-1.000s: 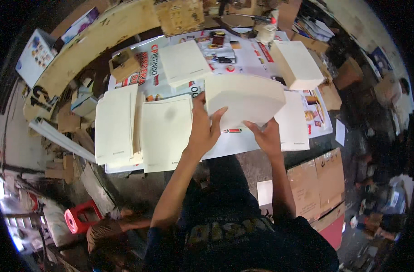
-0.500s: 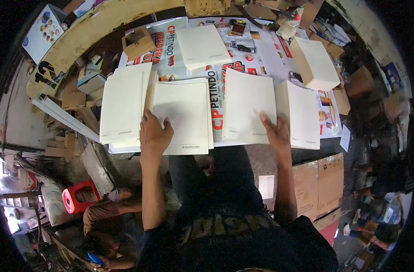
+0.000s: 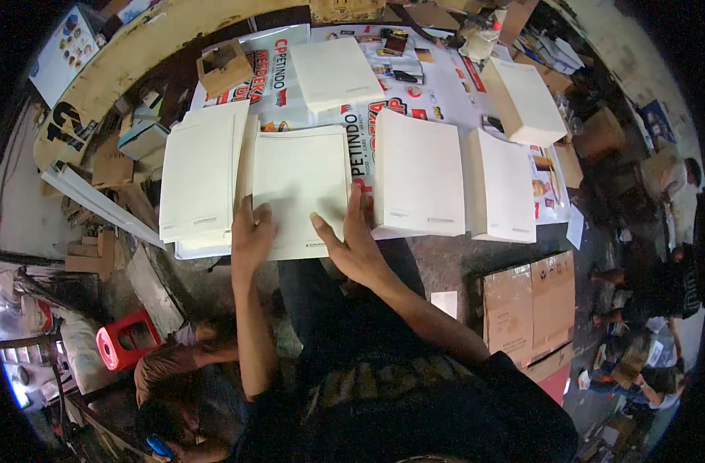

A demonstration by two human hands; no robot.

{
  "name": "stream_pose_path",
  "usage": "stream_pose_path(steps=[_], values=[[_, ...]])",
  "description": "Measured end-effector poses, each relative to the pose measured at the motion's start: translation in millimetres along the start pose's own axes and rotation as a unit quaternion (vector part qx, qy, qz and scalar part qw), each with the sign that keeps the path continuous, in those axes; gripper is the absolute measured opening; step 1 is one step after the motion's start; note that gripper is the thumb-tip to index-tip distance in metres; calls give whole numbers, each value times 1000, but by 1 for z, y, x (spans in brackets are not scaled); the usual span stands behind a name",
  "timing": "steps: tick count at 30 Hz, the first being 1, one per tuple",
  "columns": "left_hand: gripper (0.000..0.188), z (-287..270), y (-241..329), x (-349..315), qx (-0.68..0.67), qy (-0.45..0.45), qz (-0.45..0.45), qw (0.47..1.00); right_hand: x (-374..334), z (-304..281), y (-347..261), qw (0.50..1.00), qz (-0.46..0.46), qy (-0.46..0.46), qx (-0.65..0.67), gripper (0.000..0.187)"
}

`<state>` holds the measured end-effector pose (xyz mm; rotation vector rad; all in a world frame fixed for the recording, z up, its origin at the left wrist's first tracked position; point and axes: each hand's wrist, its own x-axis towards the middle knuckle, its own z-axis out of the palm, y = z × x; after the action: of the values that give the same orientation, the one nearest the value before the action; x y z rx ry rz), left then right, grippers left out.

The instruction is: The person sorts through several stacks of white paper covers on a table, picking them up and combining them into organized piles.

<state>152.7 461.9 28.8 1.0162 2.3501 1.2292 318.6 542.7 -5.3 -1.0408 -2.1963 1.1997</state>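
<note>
A stack of cream paper sheets (image 3: 300, 166) lies on the table in front of me, at its near edge. My left hand (image 3: 252, 231) holds the stack's left side, thumb resting on the top sheet and fingers along the edge. On the opposite side, my right hand (image 3: 354, 241) presses its fingers against the right edge, with its thumb over the top sheet. The fingertips' undersides are hidden. Close to my left hand is another paper stack (image 3: 202, 170) with uneven sheets. A thick paper stack (image 3: 420, 174) stands just right of my right hand.
More paper stacks (image 3: 505, 185) lie at the right, far right (image 3: 524, 100) and back middle (image 3: 335, 73). A small wooden box (image 3: 225, 69) sits at the back left on the printed sheet (image 3: 437, 85). Cardboard boxes (image 3: 528, 309) and a red stool (image 3: 127, 339) stand below; people sit nearby.
My right hand has moved left, from the right-hand stack to the right edge of the middle stack. That stack's offset right-hand sheets now look more even. My left hand stays at its left side.
</note>
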Motion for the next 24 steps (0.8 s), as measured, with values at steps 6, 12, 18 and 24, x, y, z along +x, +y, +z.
stream_pose_path(steps=[6,12,18,24], values=[[43,-8,-4,-66,-60,-51,-58,995,-68,-9,-2,991,-8,22,133,84],[72,-45,9,-92,-196,-165,-283,924,-90,-48,15,935,215,-126,254,59],[41,-62,8,-71,-202,-136,-34,969,-64,-74,-33,983,-1,-147,114,56],[48,-60,46,-19,-264,-56,68,960,40,-88,-36,982,-163,7,96,46]])
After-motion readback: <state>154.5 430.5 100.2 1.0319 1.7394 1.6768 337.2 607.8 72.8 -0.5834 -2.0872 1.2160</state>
